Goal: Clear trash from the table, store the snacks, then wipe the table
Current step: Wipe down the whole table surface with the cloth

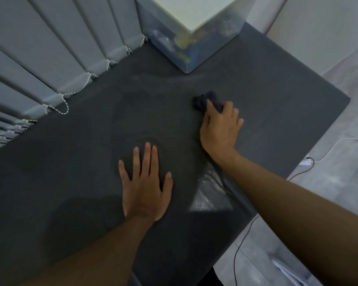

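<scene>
Cloth (205, 101) lies bunched on the dark table (91, 151), right of centre and toward the far side, with the right hand (220, 125) pressed on its near edge. That hand's fingers curl over the dark blue wad and grip it against the tabletop; most of the cloth pokes out beyond the fingertips, on the far-left side of the hand. The left hand (146, 182) is well apart from the cloth, nearer and further left — it lies flat on the table, palm down, fingers spread wide and holding nothing.

Between the two forearms, near the table's right edge, a pale shiny patch (210, 195) shows on the surface; whether it is wet or only a reflection I cannot tell. Faint curved smears mark the table just beyond the left fingertips.

At the far corner stands a translucent box (186, 50) with a pale lid (194, 11); blurred yellow and blue shapes show through its walls, too soft to name. It sits beyond the cloth, apart from it, with bare tabletop between. Along the left side hang grey vertical blinds (50, 58), their bottoms linked by a white bead chain (64, 104) that rests at the table's edge. To the right, off the table, a pale floor (329, 193) carries a thin red wire (242, 244) and a white cable (339, 145).
</scene>
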Demonstrator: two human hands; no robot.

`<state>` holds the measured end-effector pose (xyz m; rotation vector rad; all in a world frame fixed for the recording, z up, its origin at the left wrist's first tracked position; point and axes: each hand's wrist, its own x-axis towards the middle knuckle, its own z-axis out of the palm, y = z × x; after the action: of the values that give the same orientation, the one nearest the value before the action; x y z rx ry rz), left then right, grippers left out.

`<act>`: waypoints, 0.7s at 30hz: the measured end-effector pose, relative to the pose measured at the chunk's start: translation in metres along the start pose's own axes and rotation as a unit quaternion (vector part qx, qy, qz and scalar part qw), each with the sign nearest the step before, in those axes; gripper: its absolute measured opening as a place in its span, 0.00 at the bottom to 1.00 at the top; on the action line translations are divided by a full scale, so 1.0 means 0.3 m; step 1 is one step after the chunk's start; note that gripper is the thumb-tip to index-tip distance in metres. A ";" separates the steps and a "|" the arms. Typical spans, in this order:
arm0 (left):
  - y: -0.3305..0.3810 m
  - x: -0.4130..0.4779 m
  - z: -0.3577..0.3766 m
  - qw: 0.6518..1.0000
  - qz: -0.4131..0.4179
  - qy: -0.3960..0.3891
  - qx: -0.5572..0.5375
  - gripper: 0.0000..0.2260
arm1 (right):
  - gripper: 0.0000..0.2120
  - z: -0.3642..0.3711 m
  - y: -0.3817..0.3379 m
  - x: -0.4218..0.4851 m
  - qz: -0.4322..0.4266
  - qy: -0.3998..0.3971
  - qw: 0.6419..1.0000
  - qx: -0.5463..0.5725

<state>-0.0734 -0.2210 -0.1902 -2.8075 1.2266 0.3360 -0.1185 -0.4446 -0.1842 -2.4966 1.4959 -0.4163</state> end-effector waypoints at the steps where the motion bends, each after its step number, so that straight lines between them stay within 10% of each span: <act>1: 0.000 -0.001 -0.002 1.000 0.001 -0.002 0.000 0.34 | 0.17 0.004 -0.031 -0.039 -0.051 -0.009 0.999 0.007; 5: 0.002 0.001 -0.010 1.000 0.001 -0.012 0.001 0.33 | 0.18 0.026 -0.050 -0.109 -0.352 -0.070 0.933 0.034; 12: 0.001 0.006 -0.014 1.000 0.003 -0.026 0.005 0.34 | 0.19 0.084 -0.184 0.152 -0.049 -0.035 0.998 0.001; 18: 0.005 0.005 -0.024 1.000 0.000 -0.031 0.000 0.34 | 0.17 0.078 -0.187 0.017 -0.393 -0.089 0.914 0.036; 21: 0.002 0.006 -0.026 0.999 -0.001 -0.033 -0.001 0.34 | 0.17 0.085 -0.131 0.134 -0.351 -0.035 0.936 -0.003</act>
<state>-0.0713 -0.2237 -0.1829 -2.7736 1.2113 0.4266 -0.0594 -0.4610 -0.1904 -2.9465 0.5260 -0.4129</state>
